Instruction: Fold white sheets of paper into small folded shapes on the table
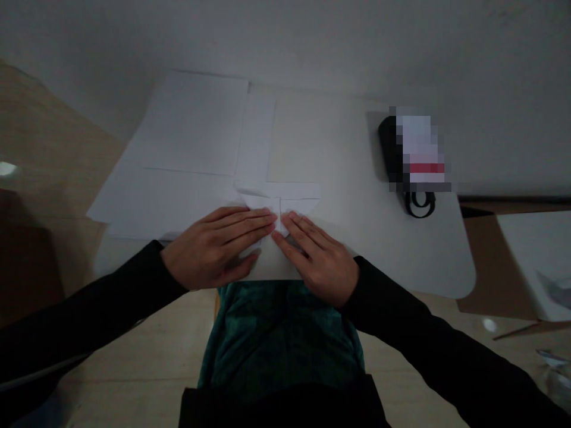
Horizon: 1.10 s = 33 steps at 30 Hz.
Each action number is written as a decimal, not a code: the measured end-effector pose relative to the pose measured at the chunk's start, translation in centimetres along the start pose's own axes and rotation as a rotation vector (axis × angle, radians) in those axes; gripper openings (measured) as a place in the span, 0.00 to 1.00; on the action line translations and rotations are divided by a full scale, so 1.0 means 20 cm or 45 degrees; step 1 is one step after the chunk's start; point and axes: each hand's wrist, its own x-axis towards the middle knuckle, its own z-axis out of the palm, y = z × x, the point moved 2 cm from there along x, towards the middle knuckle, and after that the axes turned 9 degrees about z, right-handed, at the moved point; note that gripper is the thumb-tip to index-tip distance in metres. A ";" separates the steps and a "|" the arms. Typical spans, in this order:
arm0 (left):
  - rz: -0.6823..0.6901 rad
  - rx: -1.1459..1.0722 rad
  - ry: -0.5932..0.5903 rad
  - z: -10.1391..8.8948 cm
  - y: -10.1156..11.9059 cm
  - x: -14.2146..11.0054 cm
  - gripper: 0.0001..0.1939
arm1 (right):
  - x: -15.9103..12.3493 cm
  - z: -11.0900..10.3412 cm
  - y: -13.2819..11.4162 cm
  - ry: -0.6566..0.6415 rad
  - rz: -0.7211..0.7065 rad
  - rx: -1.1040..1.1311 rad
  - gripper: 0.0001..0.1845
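Observation:
A folded sheet of white paper (289, 190) lies on the white table in front of me, with a straight strip along its far edge and slanted flaps meeting at a middle seam. My left hand (218, 246) lies flat on its left flap, fingers stretched out toward the seam. From the other side, my right hand (316, 252) presses on the right flap with extended fingers. The fingertips of both hands almost meet at the seam. The near part of the folded paper is hidden under my hands.
Several loose white sheets (191, 125) overlap on the table's left side, some reaching past its edge. A black case (390, 148) with a strap loop stands at the back right, partly blurred out. The white table (401, 255) meets a wall at the back. A cardboard box (495, 267) is at the right.

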 end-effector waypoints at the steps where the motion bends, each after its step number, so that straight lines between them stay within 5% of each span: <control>1: -0.004 -0.004 0.003 0.00 0.00 0.00 0.27 | 0.00 0.00 0.00 0.007 -0.002 -0.001 0.25; 33: -0.032 -0.016 -0.005 -0.01 0.02 -0.01 0.30 | 0.03 0.00 0.03 -0.094 0.072 0.059 0.26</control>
